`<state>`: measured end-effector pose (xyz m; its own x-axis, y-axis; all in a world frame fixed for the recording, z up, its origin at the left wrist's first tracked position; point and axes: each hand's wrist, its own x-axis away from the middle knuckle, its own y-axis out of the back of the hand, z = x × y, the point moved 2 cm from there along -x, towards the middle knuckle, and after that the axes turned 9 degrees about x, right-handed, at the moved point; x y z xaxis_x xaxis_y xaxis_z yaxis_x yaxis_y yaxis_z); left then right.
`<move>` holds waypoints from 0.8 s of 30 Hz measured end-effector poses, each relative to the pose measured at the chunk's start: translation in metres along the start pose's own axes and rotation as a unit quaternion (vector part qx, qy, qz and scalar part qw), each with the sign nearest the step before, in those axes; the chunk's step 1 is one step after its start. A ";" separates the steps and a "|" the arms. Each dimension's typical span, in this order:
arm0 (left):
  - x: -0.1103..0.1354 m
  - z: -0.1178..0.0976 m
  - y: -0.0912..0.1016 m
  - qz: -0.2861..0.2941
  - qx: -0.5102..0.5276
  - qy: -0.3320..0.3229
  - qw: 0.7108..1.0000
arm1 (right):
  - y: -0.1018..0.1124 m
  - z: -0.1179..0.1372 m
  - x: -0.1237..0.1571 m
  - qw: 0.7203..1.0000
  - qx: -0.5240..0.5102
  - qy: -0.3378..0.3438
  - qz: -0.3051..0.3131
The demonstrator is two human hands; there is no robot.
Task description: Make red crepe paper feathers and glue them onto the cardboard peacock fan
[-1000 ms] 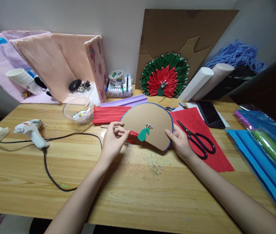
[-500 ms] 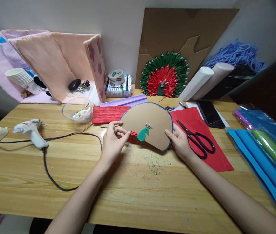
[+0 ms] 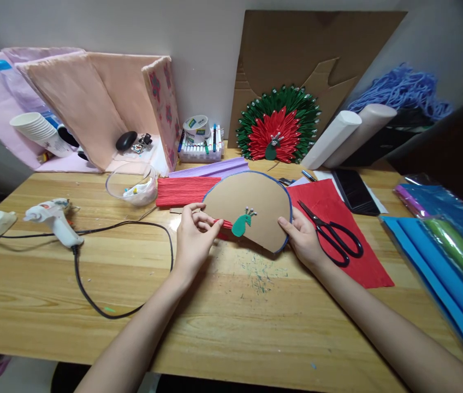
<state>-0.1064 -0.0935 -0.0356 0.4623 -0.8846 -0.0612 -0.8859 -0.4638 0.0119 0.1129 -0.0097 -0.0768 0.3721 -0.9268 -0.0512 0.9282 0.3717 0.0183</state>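
A rounded piece of brown cardboard (image 3: 251,191) with a blue-edged curve is held tilted above the table. Its right edge is pinched by my right hand (image 3: 306,238), thumb in front and fingers mostly behind. At the lower left of the cardboard, my left hand (image 3: 196,240) is closed, thumb and fingertips on a small pleated red paper piece (image 3: 225,224); its index finger touches the cardboard's left edge. Overlapping the red piece's right end, a green bird-shaped cutout (image 3: 239,225) with a small beaded crest lies against the cardboard's lower part.
Black-handled scissors (image 3: 332,233) rest on a red sheet (image 3: 362,262) at right. A white glue gun (image 3: 53,218) with its black cord lies left. Behind are red crepe paper (image 3: 188,192), a clear bowl (image 3: 131,185), markers (image 3: 201,148) and a finished red-and-green paper peacock (image 3: 276,123).
The view has shifted slightly. My left thumb has moved a little along the red piece, while both hands keep the cardboard in nearly the same place.
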 end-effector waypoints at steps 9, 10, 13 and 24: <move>0.001 -0.002 -0.003 -0.034 0.044 0.016 0.998 | 0.000 0.000 0.000 1.000 0.005 -0.001 -0.013; 0.000 -0.001 -0.003 -0.045 0.059 0.025 0.997 | 0.000 0.001 0.000 1.000 0.004 0.000 -0.016; -0.002 0.003 -0.003 -0.063 0.114 0.087 0.988 | 0.000 0.001 -0.001 1.000 -0.002 0.001 -0.020; 0.002 0.005 -0.011 0.064 0.142 0.200 0.967 | -0.003 0.003 0.000 1.000 -0.002 -0.007 0.001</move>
<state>-0.0957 -0.0895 -0.0409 0.2756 -0.9085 0.3142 -0.8858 -0.3669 -0.2840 0.1099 -0.0114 -0.0739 0.3745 -0.9265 -0.0369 0.9272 0.3741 0.0153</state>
